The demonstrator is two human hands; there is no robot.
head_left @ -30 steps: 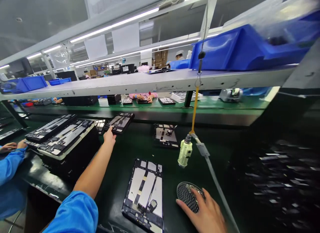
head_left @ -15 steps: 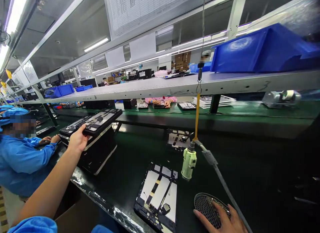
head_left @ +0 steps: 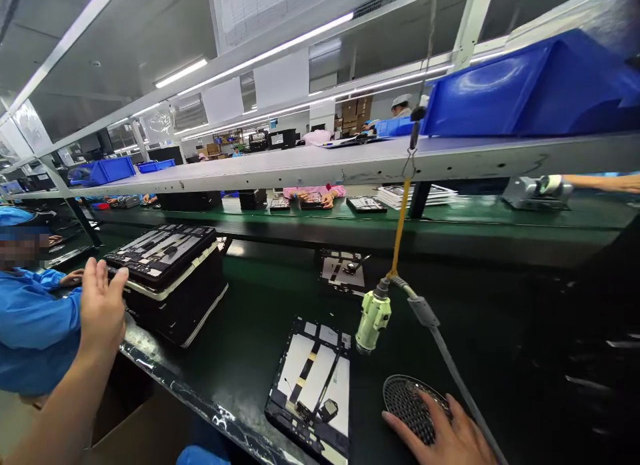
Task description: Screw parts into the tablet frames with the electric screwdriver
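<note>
My left hand (head_left: 103, 308) is raised beside the near left corner of a stack of tablet assemblies (head_left: 165, 245). Its fingers are straight, the thumb stands apart, and nothing is in it. My right hand (head_left: 450, 428) lies with fingers spread over a round black mesh dish (head_left: 413, 408) on the bench. Between the hands, an opened tablet assembly (head_left: 315, 378) with white panels and dark ribbon cables lies flat. Above it hangs a pale green tool (head_left: 373, 322) on a yellow strap (head_left: 400, 228), with a grey cable running down past my right hand.
Another tablet assembly (head_left: 343, 272) lies farther back on the dark green bench (head_left: 250, 318). A blue bin (head_left: 500, 92) stands on the shelf (head_left: 300, 165) above. A co-worker in blue (head_left: 35, 332) sits at the left, and a tape dispenser (head_left: 537, 192) stands at the back right.
My left hand has let go of the tablet assembly, which now lies squarely on the stack, and has drawn back to the left. My right hand stays at the mesh dish. The view has shifted slightly.
</note>
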